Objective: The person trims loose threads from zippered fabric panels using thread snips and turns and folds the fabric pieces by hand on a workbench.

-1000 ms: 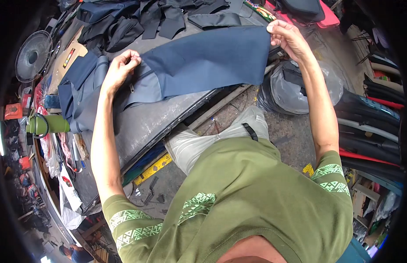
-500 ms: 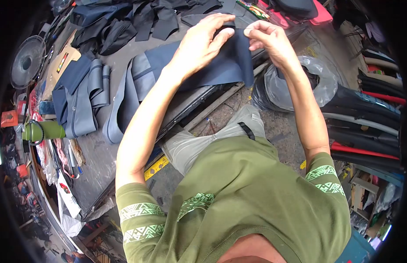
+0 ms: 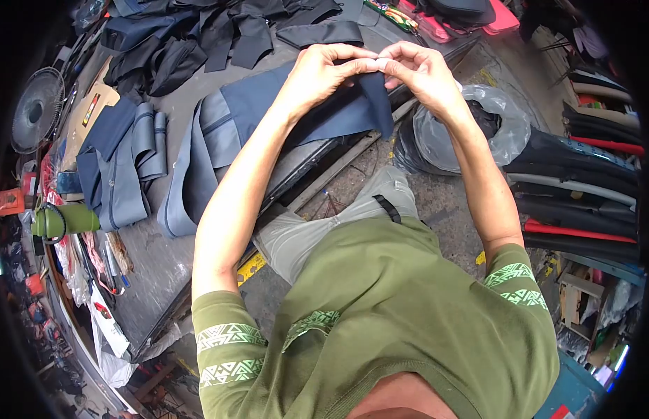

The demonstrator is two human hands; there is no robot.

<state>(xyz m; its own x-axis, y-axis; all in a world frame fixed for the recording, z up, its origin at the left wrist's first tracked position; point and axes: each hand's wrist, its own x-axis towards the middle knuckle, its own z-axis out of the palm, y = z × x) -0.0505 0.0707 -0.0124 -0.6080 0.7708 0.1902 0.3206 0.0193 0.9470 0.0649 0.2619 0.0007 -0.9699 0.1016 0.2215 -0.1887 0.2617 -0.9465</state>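
Observation:
My left hand (image 3: 328, 77) and my right hand (image 3: 424, 75) meet at the fingertips above the far end of a navy blue fabric panel (image 3: 331, 115). Thumb and fingers of each hand are pinched together. Whatever lies between the fingertips is too small or hidden to make out. Below my hands, the panel's right corner hangs over the table edge. A grey strip (image 3: 181, 188) joins the panel on its left and curls up in a loop on the dark table (image 3: 132, 269).
Folded grey-blue pieces (image 3: 132, 167) and a green bottle (image 3: 69, 220) lie at left. Black fabric pieces (image 3: 178, 63) are heaped at the back. A plastic-lined bag (image 3: 436, 143) stands beside the table, near stacked material rolls (image 3: 576, 192). A fan (image 3: 38, 112) is far left.
My left hand has gone from resting stretched over the panel to a pinch. Both hands have come together at the fingertips, and the panel's raised right end sits lower.

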